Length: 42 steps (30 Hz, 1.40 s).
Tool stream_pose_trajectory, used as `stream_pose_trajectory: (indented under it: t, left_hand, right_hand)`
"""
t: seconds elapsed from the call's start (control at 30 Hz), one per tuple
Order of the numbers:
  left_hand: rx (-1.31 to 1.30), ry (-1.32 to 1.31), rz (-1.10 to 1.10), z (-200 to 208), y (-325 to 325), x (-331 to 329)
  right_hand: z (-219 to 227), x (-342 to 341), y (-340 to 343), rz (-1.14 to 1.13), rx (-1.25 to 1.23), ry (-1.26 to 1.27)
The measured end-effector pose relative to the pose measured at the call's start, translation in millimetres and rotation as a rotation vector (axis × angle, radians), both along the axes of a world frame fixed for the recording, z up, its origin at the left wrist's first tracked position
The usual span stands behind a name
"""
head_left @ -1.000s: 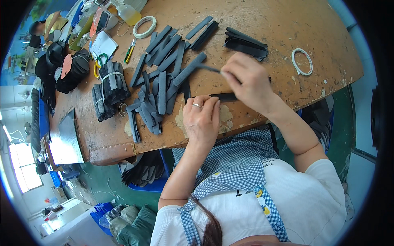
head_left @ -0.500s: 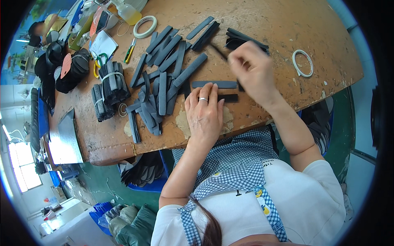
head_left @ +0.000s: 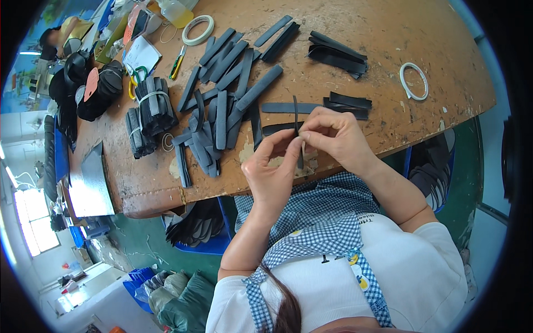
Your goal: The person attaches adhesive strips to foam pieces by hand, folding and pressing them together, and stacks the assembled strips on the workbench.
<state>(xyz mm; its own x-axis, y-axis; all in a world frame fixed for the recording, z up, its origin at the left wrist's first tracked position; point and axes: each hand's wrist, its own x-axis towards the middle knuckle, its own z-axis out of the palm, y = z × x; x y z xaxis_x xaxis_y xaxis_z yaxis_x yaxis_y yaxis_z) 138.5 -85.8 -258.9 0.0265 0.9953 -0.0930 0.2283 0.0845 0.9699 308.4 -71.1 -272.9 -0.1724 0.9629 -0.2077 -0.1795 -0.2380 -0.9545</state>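
A thin dark strip (head_left: 296, 107) stands edge-on between my hands, above the near part of the table. My left hand (head_left: 270, 171) pinches it between thumb and fingertips. From the other side my right hand (head_left: 340, 139) grips the same strip at mid-length, its fingertips touching those of the left. Behind them a grey strip (head_left: 280, 107) lies flat, with a black strip (head_left: 277, 128) nearer to me. Right of these sits a small stack of black strips (head_left: 348, 104). A large loose pile of grey strips (head_left: 221, 119) spreads to the left of my hands.
Tied bundles of strips (head_left: 154, 111) stand at the left, near a cutter knife (head_left: 177, 62) and a roll of tape (head_left: 198, 30). Another tape roll (head_left: 413, 81) lies at the right. More black strips (head_left: 337, 53) rest farther back. Blue bins (head_left: 208, 230) stand below the table edge.
My left hand has lifted off the grey strip and turned to pinch. My right hand has come down and inward from farther back, and both hands now hold a dark strip.
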Motion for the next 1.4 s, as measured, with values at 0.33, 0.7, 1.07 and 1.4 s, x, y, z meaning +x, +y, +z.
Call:
stream_pose_trajectory:
  t: [0.33,0.7,1.07,1.4]
  left_hand:
    - [-0.117,0.216,0.109,-11.9,-10.1,-16.8]
    - [-0.118,-0.349,0.044,4.1,9.0,-47.3]
    - [0.610,0.461,0.072,-10.7,-11.2,-22.7]
    - [0.371,0.356,-0.017,-16.7,-6.3,-19.7]
  right_hand:
    - [16.4,36.0,10.2,-0.284,-0.029,0.091]
    - [14.3,-28.8,-24.8,0.103,-0.199,0.109]
    - [-3.3,-15.6,-14.5,0.040,-0.206,0.068]
    - [-10.8,-11.0,-14.9,0.025,-0.053,-0.002]
